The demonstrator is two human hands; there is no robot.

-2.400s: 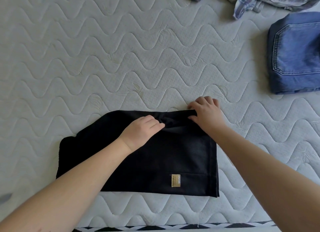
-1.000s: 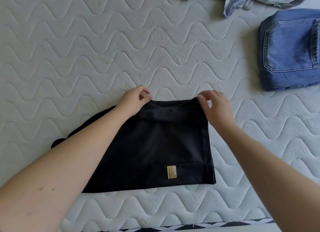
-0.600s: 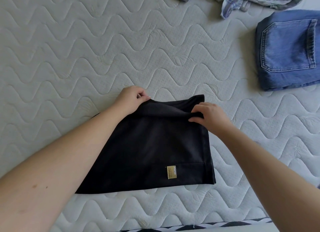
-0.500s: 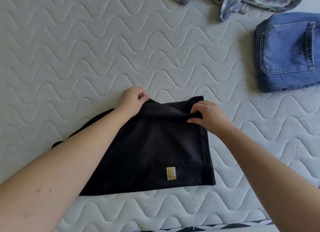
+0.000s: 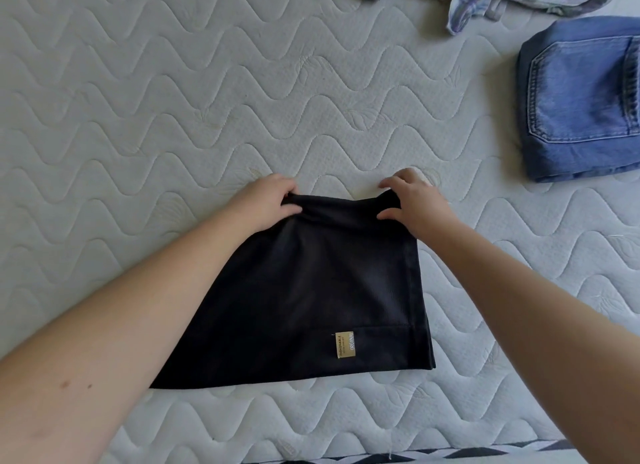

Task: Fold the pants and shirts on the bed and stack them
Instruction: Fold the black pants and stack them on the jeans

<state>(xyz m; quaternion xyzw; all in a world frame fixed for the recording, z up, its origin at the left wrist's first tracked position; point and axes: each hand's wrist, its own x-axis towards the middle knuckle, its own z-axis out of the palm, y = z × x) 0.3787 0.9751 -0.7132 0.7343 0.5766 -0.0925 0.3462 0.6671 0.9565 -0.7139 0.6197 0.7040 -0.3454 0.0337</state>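
Both arms stretched out over the mattress (image 5: 173,117), my left hand (image 5: 266,200) and right hand (image 5: 415,204) each pinching a far corner of the black garment (image 5: 311,290). It lies flat near the bed's front edge, folded jeans (image 5: 578,100) well off right.

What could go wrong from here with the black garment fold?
1. Both hands, left hand and right hand, pinch only the far edge of the black garment; the loose middle between them may sag or bunch, giving a crooked fold.
2. The left forearm lies over the garment's left side, so moving the arm could drag that side askew.
3. The folded jeans sit well off to the right; carrying the garment there by one edge may let it unfold.
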